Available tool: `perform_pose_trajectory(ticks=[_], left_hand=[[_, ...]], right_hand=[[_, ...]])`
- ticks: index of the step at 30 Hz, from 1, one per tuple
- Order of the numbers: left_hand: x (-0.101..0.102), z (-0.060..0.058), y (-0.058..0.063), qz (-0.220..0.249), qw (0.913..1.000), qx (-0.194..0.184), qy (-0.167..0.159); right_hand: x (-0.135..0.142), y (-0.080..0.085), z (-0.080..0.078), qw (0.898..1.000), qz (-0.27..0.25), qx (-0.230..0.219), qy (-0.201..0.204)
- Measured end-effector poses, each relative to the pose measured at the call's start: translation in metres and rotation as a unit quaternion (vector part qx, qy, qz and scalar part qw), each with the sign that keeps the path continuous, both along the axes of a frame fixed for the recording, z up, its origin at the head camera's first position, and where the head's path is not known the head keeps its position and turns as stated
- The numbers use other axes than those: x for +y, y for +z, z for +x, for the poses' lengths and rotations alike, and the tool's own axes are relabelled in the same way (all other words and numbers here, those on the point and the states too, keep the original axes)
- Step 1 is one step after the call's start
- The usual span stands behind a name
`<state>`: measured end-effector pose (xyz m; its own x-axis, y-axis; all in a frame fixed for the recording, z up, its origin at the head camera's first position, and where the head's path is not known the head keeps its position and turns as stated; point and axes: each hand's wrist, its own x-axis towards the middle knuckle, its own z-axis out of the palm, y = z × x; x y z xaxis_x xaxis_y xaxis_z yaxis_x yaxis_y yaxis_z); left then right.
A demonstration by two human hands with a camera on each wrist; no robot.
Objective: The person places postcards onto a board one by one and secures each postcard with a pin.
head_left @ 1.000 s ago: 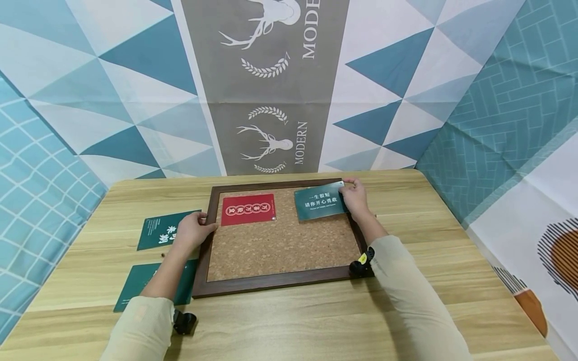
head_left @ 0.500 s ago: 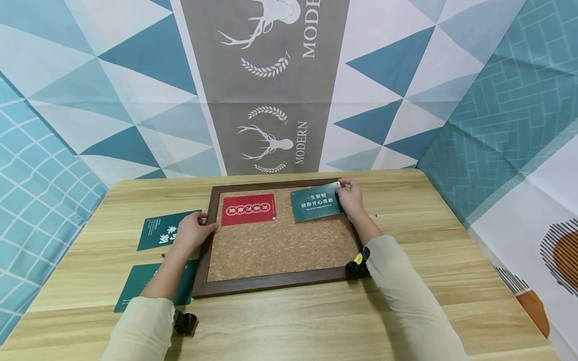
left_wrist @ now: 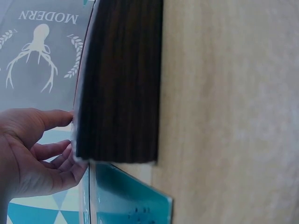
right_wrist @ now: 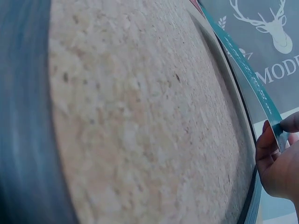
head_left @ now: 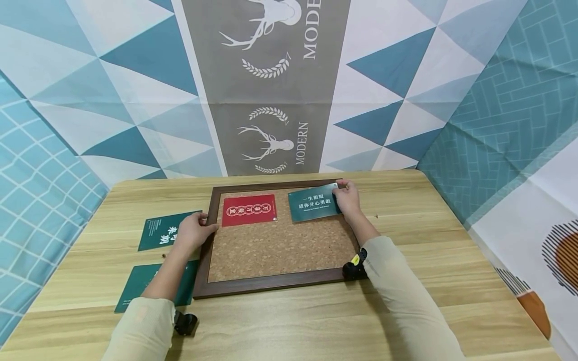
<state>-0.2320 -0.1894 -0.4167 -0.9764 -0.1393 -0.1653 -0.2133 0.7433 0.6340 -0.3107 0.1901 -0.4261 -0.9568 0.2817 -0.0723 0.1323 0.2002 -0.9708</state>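
Observation:
A corkboard (head_left: 280, 250) with a dark brown wooden frame lies on the table. My left hand (head_left: 194, 231) holds the frame's left side, thumb over the rim; the left wrist view shows thumb and curled fingers (left_wrist: 51, 172) at its edge. Near the board's upper right, my right hand (head_left: 347, 200) pinches the right end of a green card (head_left: 309, 204) with white Chinese lettering. In the right wrist view, that card (right_wrist: 247, 77) stands edge-on, its pinched end raised off the cork. A red card (head_left: 248, 210) lies on the cork at upper left.
Left of the board, two more green cards, an upper one (head_left: 155, 233) and a lower one (head_left: 135, 286), lie partly hidden by my left arm. Small dark specks dot the wooden table (head_left: 289, 326). Patterned cloth walls (head_left: 375, 120) stand behind and beside it.
My right hand has shifted slightly left with the green card, which now sits closer to the red card. My left hand and the board have stayed put.

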Motion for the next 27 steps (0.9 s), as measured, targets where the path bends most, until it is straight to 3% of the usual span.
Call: perform_pose_trajectory(ticks=[27], left_hand=[[0.000, 0.000, 0.000, 0.001, 1.0000, 0.004, -0.003]], right_hand=[[-0.011, -0.005, -0.002, 1.000, -0.014, 0.008, 0.001]])
